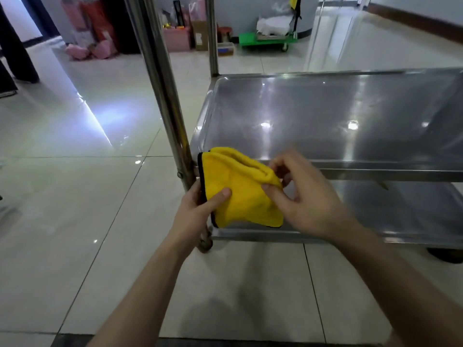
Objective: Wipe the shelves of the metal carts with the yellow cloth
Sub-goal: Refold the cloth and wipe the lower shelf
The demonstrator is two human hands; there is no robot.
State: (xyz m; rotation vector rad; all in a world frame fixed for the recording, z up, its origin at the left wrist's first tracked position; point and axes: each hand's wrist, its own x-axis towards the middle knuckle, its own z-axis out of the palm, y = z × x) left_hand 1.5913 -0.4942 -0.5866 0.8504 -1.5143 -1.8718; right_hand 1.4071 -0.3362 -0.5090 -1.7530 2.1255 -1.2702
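Folded cloth [240, 189] is hanging in the air in front of the cart's near-left corner, touching no shelf. From 7 o'clock the left hand [198, 211] is gripping it, thumb lying across the yellow face and the other fingers curling behind the dark-trimmed edge; likely anchoring it. At 3 o'clock the right hand [305, 199] is working the upper corner. Its fingers [273, 194] are pinching the rolled fold, the rest loosely curled and somewhat blurred.

Reading: both hands are squaring the cloth into a pad before wiping; no wiping is happening at this point.

At 1 o'clock of the cloth the middle shelf [325, 116] is reflecting ceiling lights. The lower shelf [406, 211] is showing at 4 o'clock. At 11 o'clock the post [162, 96] is rising just beside the cloth. At 6 o'clock a caster [206, 242] is sitting on the tiled floor [75, 196].
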